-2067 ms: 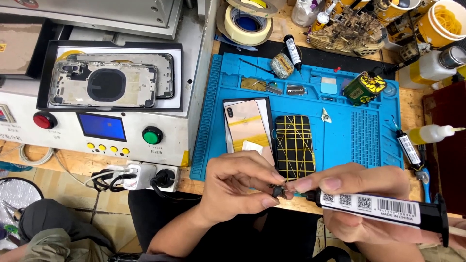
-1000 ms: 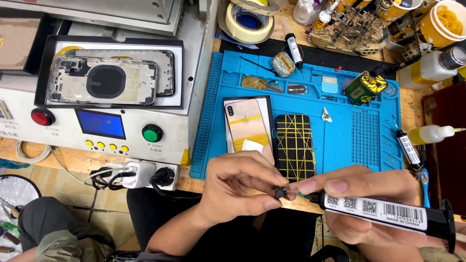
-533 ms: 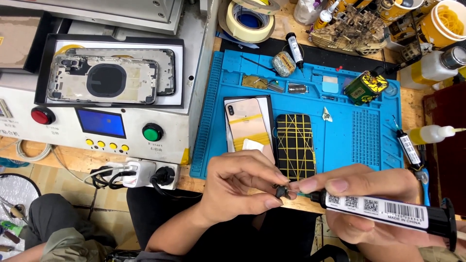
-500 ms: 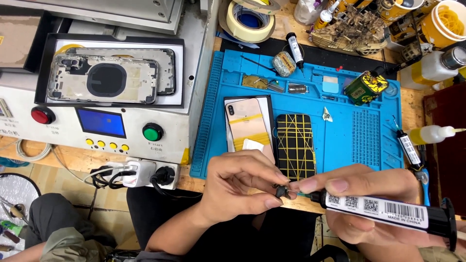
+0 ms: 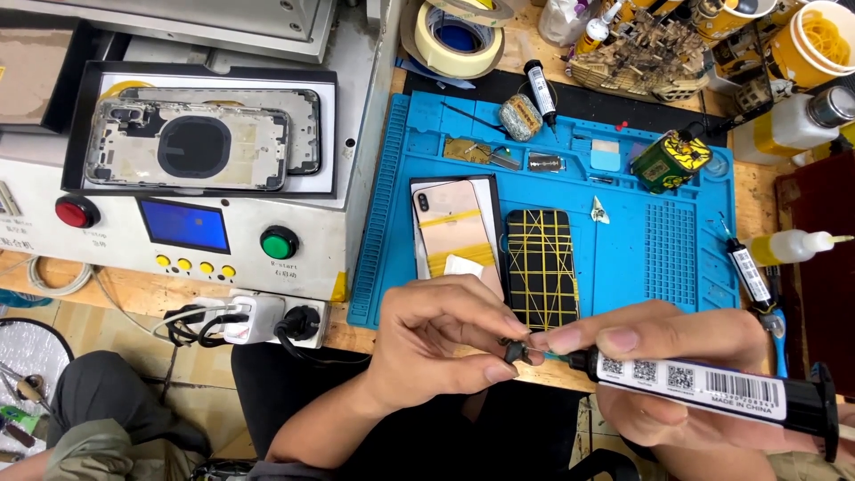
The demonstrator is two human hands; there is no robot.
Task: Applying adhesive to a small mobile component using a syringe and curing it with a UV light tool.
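Observation:
My right hand (image 5: 677, 356) grips a black glue syringe (image 5: 712, 389) with a white label, held level at the table's front edge with its nozzle pointing left. My left hand (image 5: 441, 343) pinches a small black cap (image 5: 515, 353) at the tip of that nozzle with thumb and fingers. Just behind my hands, on the blue work mat (image 5: 686, 258), lie a gold phone back (image 5: 454, 236) with yellow tape strips and a black phone part (image 5: 541, 267) crossed by thin yellow lines.
A grey machine (image 5: 294, 178) with red and green buttons holds a phone frame (image 5: 191, 147) at left. Tape rolls (image 5: 459, 36), glue tubes, bottles (image 5: 793, 245) and jars crowd the back and right edge. A power strip (image 5: 254, 321) with cables hangs at the front left.
My hands have stayed nearly in place; the syringe has dropped slightly and the left fingers keep working the cap at the nozzle tip.

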